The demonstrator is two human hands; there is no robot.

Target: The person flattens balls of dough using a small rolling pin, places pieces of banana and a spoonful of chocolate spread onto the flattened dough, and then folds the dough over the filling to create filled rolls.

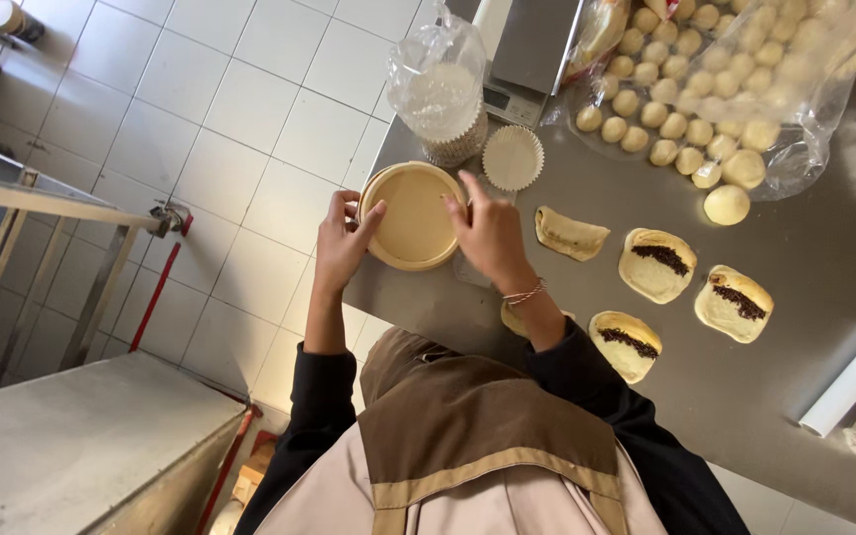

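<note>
Both hands are holding a round tan container (414, 216) sitting at the edge of the steel surface (765, 386). The left hand (342, 241) is cupping its left rim, fingers spread against the side, while the right hand (490, 230) is gripping the right rim, index finger raised. Just beyond it a white paper baking cup (513, 157) is lying beside a bagged stack of cups (440, 89). To the right, flattened dough pieces (656, 265) with what looks like dark filling are resting.
</note>
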